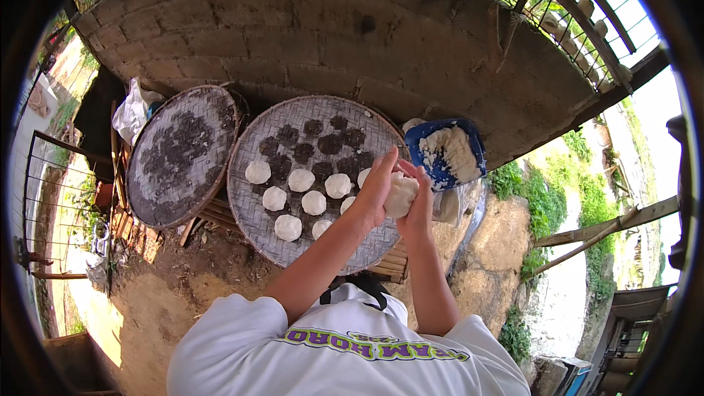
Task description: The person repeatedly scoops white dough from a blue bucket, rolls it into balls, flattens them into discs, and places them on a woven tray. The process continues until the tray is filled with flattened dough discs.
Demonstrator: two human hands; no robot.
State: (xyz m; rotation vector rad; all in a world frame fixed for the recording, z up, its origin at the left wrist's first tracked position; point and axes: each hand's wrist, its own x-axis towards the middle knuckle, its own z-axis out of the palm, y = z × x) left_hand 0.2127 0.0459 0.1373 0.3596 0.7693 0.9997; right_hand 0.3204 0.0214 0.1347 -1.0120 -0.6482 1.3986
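Observation:
Between my two palms I hold a ball of white dough (400, 196), lifted over the right side of a round woven bamboo tray (253, 143). My left hand (375, 189) presses it from the left, fingers pointing away from me. My right hand (421, 204) cups its other side. Several white dough balls, such as this one (314, 202), lie spaced out on the tray's near half; some are partly hidden behind my left hand and forearm. Dark damp round marks show on the tray's far half. Just right of my hands, a blue basin (478, 148) contains loose white dough (456, 150).
A second round woven tray (147, 183) with dark stains leans at the left, beside a white plastic bag (133, 111). Behind the trays rises a concrete block wall (293, 29). Wooden slats (220, 214) show under the trays. Rocky ground and green plants (543, 202) lie at right.

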